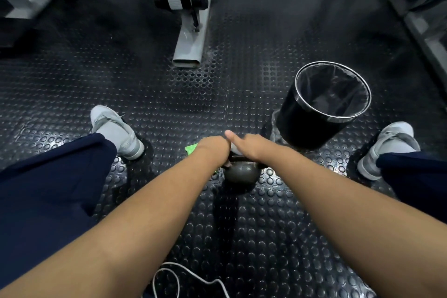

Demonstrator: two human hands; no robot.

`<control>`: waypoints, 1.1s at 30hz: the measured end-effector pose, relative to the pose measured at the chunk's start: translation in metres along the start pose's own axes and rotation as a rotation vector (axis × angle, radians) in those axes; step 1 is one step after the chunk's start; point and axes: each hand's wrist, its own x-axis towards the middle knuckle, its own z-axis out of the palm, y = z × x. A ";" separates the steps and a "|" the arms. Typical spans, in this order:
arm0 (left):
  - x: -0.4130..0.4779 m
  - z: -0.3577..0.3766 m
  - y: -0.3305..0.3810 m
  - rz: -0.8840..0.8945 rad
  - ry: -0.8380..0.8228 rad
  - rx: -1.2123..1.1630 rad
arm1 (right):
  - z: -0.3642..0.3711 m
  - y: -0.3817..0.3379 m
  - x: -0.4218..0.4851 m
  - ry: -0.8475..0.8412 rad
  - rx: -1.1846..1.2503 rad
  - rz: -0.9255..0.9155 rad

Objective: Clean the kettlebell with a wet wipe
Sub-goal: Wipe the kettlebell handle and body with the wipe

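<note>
Iron kettlebell stands upright, its handle crosswise. Left hand grips the handle. Right hand covers the wet wipe, fingers hidden.

This is a gym: studded black rubber flooring lies under the gripped kettlebell, and grey exercise-machine frames stand beyond it.

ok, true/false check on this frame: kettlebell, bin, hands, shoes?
1. The dark round iron kettlebell stands on the black studded rubber floor. True.
2. The black round waste bin is on the person's left. False: it stands upright on their right, beyond the kettlebell.
3. The left hand and the right hand are both at the kettlebell's handle. True.
4. The person's shoes are red. False: they are grey.
</note>
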 end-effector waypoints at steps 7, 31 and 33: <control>-0.006 0.001 0.000 0.004 0.054 0.003 | -0.005 -0.001 -0.001 -0.009 -0.075 0.040; 0.005 0.015 -0.008 0.071 0.160 0.040 | 0.053 0.055 -0.047 0.234 1.174 0.360; 0.005 0.012 -0.007 0.056 0.133 0.020 | 0.063 0.070 -0.044 0.191 1.403 0.520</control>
